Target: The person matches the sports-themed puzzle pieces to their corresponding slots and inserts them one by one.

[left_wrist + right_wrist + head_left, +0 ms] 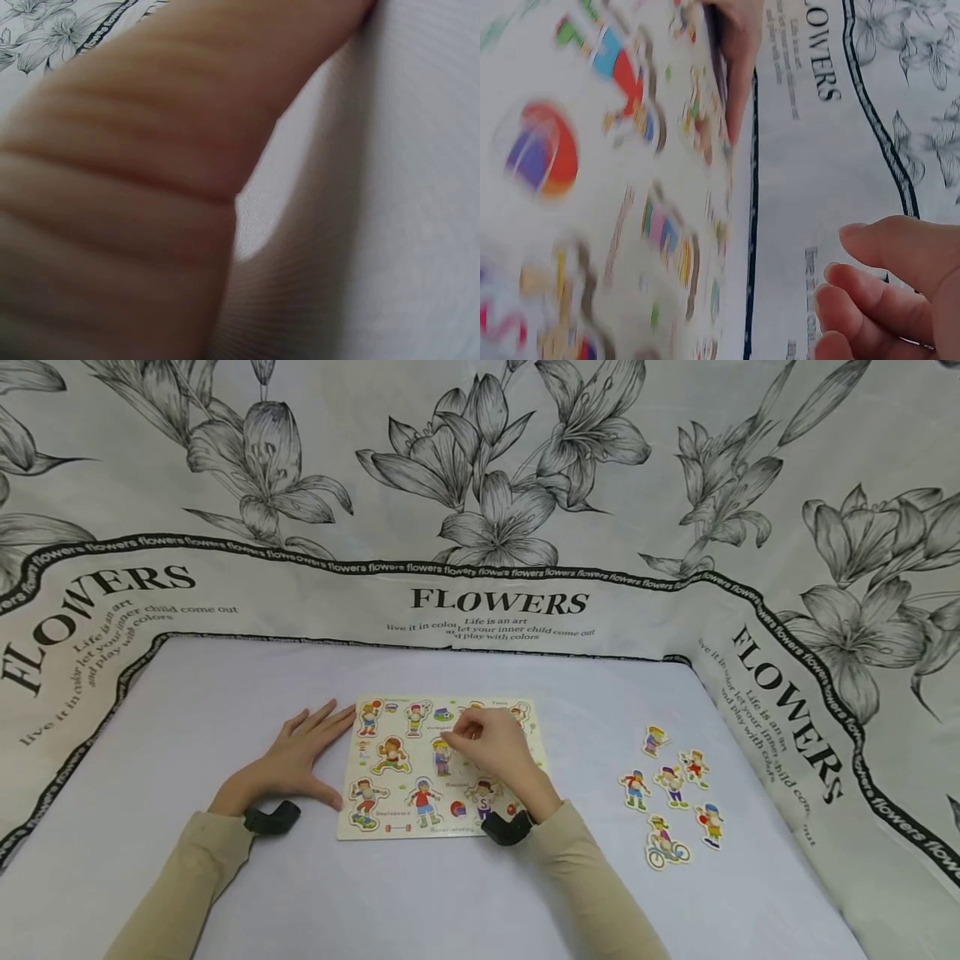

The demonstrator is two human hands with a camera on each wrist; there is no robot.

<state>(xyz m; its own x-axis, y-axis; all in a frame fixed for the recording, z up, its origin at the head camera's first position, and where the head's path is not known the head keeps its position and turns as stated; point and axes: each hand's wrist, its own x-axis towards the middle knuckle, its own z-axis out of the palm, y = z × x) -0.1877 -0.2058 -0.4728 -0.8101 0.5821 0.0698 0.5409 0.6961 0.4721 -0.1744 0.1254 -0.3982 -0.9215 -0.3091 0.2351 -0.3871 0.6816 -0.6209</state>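
Observation:
A cream puzzle board (408, 810) printed with sports words and small pictures lies flat on the table. Several child-figure pieces sit in it, among them a running figure (391, 755) and a figure in a red shirt (423, 802). My left hand (288, 764) rests with spread fingers on the cloth at the board's left edge. Above the middle of the board hovers my right hand (495, 743), fingers loosely curled, close to a yellow-hatted figure (442, 758). In the right wrist view, nothing shows between its thumb (885, 240) and fingers. That hand hides part of the board's right side.
Several loose figure pieces lie right of the board, including a cyclist (663, 843), a red-shirted figure (635, 790) and a figure with a ball (708, 825). White cloth (300, 893) covers the table, and a flower-printed curtain (495, 602) stands behind it.

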